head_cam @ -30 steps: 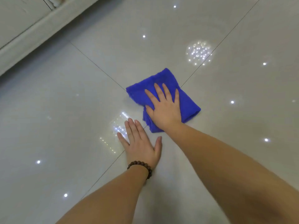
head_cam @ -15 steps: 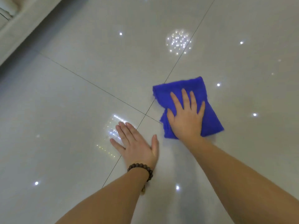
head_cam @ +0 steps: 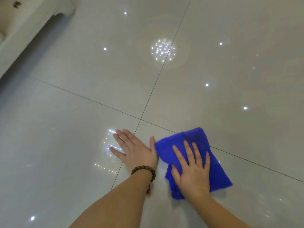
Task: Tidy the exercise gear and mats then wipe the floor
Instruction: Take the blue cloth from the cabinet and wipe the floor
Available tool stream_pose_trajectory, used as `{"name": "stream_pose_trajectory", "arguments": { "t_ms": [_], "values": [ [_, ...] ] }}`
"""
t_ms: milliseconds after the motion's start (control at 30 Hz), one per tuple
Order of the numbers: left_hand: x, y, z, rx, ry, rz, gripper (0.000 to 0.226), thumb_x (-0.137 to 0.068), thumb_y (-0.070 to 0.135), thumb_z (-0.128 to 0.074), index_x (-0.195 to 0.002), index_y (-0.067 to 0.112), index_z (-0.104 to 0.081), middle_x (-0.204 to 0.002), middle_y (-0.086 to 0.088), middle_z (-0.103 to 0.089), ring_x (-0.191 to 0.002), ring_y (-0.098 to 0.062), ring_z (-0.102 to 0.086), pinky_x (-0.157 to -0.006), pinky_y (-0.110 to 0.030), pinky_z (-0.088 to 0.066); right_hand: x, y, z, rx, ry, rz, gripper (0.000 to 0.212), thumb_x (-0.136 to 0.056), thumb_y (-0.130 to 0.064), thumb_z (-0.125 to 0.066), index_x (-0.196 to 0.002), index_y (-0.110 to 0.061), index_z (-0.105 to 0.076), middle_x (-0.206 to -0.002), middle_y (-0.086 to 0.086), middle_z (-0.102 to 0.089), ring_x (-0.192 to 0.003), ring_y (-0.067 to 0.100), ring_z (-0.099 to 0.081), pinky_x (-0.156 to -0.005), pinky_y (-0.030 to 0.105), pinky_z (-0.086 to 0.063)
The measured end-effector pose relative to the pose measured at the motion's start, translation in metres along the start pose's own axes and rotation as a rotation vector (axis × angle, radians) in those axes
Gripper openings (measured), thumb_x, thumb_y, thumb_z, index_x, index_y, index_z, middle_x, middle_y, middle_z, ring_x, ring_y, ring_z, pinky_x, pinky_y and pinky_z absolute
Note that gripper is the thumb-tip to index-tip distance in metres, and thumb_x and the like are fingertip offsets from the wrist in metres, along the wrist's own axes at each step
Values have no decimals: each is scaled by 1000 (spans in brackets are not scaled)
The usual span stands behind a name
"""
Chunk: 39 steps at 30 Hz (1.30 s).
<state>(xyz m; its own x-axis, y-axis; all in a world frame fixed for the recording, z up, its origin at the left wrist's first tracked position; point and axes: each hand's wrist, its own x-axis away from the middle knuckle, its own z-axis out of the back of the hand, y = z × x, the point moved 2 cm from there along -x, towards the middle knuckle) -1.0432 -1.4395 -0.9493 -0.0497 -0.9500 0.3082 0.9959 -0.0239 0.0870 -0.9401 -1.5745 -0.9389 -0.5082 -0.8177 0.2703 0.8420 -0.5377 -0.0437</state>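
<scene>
A folded blue cloth (head_cam: 195, 142) lies flat on the glossy pale tiled floor (head_cam: 82, 137), just right of a crossing of grout lines. My right hand (head_cam: 191, 171) presses down on it with straight, spread fingers. My left hand (head_cam: 133, 150) rests flat on the bare tile beside the cloth, its thumb next to the cloth's left edge. A dark bead bracelet (head_cam: 144, 170) circles the left wrist. No exercise gear or mats are in view.
A white piece of furniture (head_cam: 19, 35) with a raised base stands at the upper left and casts a shadow on the floor. Ceiling lights reflect as bright dots across the tiles.
My right hand has slid the blue cloth to the right and then back toward me across the grout lines. My left hand stayed planted flat on the tile.
</scene>
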Motion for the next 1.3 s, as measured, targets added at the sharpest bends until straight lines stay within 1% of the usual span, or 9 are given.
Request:
{"name": "stream_pose_trajectory", "arguments": {
  "t_ms": [67,233,500,633,833,1067,1167,1233,1300],
  "values": [
    [0,0,0,11,16,-2,92,-88,64,-15,-150,-2,3,-159,-20,3,-147,-31,12,-114,-60,6,-55,-6,14,-5,60,14,61,-89,-53,-31,-146,-33,-30,-154,3,-30,-142,27,-23,-113,57,-14],
    [2,0,1,18,39,-14,92,-88,62,-15,-150,-4,-2,-159,-21,1,-148,-31,10,-114,-61,5,-165,-10,45,23,40,73,58,-96,-56,-24,-150,-38,-13,-160,-2,-10,-147,23,-8,-116,54,-4],
    [4,-2,-4,-12,37,-21,93,-89,65,-14,-149,-2,10,-159,-18,12,-146,-28,19,-115,-60,6,59,21,-14,12,112,-21,62,-87,-54,-32,-144,-30,-32,-153,5,-33,-141,28,-25,-111,57,-17],
    [4,-3,-5,-37,51,-24,92,-88,64,-13,-150,-2,8,-159,-19,9,-147,-29,15,-115,-61,2,22,26,-7,-18,89,35,60,-88,-54,-34,-145,-35,-33,-154,1,-31,-143,26,-25,-112,57,-16],
    [3,-2,-6,-28,52,-13,94,-87,64,-15,-150,-3,6,-159,-20,6,-147,-29,13,-114,-62,4,-119,56,30,-97,165,-174,56,-93,-53,-31,-147,-38,-27,-158,-4,-20,-145,20,-14,-116,53,-7],
    [9,2,-1,-78,-11,-35,89,-91,59,-13,-149,-5,4,-157,-26,7,-146,-36,13,-112,-66,4,84,74,-20,-49,214,-81,59,-88,-49,-40,-145,-35,-32,-153,0,-33,-142,23,-26,-114,53,-17],
    [11,3,0,-91,-16,-44,88,-91,58,-14,-149,-5,3,-157,-27,7,-146,-37,12,-112,-66,4,81,118,-18,-29,206,70,56,-87,-48,-41,-142,-36,-36,-150,-2,-39,-140,21,-30,-112,54,-21],
    [9,2,-1,-86,-14,-51,88,-91,58,-15,-149,-6,3,-157,-27,6,-146,-37,11,-112,-66,4,48,148,-12,3,241,2,56,-86,-47,-39,-141,-36,-37,-149,0,-40,-138,23,-34,-112,54,-20],
    [8,1,-2,-86,-11,-46,89,-90,58,-15,-149,-6,2,-157,-27,5,-146,-38,10,-112,-67,3,11,164,-1,-88,267,-287,56,-86,-48,-35,-141,-35,-40,-150,1,-39,-138,25,-34,-113,53,-16]
  ]
}}
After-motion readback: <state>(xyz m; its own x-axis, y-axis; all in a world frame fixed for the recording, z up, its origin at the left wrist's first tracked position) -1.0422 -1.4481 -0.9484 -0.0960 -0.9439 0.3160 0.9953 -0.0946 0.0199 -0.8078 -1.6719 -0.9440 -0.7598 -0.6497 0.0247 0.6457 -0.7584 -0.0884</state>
